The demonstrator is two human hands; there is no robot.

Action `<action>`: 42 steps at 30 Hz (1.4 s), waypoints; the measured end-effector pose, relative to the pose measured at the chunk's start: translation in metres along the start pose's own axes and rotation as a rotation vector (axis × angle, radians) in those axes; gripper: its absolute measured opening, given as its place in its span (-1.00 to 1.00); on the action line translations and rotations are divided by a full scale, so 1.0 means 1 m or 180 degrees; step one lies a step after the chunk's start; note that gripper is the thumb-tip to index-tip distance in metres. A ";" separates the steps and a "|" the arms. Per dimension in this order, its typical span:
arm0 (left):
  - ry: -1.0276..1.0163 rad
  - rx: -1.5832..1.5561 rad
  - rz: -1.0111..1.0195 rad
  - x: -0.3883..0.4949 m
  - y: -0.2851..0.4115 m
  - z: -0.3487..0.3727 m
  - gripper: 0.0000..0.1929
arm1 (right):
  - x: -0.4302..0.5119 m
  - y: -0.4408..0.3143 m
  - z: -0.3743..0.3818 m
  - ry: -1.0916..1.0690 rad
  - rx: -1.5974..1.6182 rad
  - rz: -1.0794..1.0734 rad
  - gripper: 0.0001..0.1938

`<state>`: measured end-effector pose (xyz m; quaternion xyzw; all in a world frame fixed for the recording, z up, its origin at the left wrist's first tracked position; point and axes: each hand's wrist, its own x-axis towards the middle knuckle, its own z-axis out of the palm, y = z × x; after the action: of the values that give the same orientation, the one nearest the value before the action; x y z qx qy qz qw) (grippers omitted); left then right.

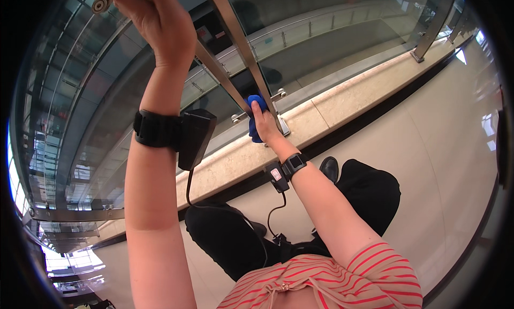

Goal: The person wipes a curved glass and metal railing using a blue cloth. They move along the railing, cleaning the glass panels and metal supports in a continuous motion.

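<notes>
My right hand [266, 122] holds a blue cloth [254, 126] low against a pair of metal balustrade posts [257, 74], just above the post's base on a stone ledge [309, 116]. The cloth is bunched between the fingers and the post, and part of it hangs at the hand's left. My left hand [160, 22] is raised at the upper left, near the upper part of the posts; its fingertips run out of the frame, so what it grips cannot be told. A black device is strapped to each wrist, with a cable running from it.
Glass panels [321, 60] stand on both sides of the posts, fixed by round metal clamps [282, 93]. Another metal post [431, 32] stands at the upper right. Glossy tiled floor [425, 156] lies beside the ledge. My bent knees [373, 188] are close to it, with cables hanging between them.
</notes>
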<state>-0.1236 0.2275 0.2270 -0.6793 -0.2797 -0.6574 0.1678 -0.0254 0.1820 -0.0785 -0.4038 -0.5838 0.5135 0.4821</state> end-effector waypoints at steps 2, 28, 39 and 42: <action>0.0043 0.0137 -0.0068 -0.001 0.000 0.000 -0.48 | 0.003 0.002 -0.001 -0.0021 -0.0636 0.0222 -0.34; 0.0378 0.0382 0.0175 -0.007 0.005 0.011 -0.52 | -0.045 0.087 0.025 0.0834 0.3765 0.2578 -0.64; 0.0268 0.0923 0.0393 -0.006 -0.013 -0.008 -0.52 | -0.042 0.150 0.003 0.0344 0.1332 0.2778 -0.43; 0.0233 0.1055 0.0413 -0.006 -0.013 -0.012 -0.55 | -0.032 0.149 0.006 0.0509 0.0653 0.2207 -0.49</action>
<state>-0.1409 0.2301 0.2206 -0.6347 -0.3335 -0.6143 0.3296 -0.0280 0.1719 -0.2305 -0.5660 -0.3183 0.6690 0.3615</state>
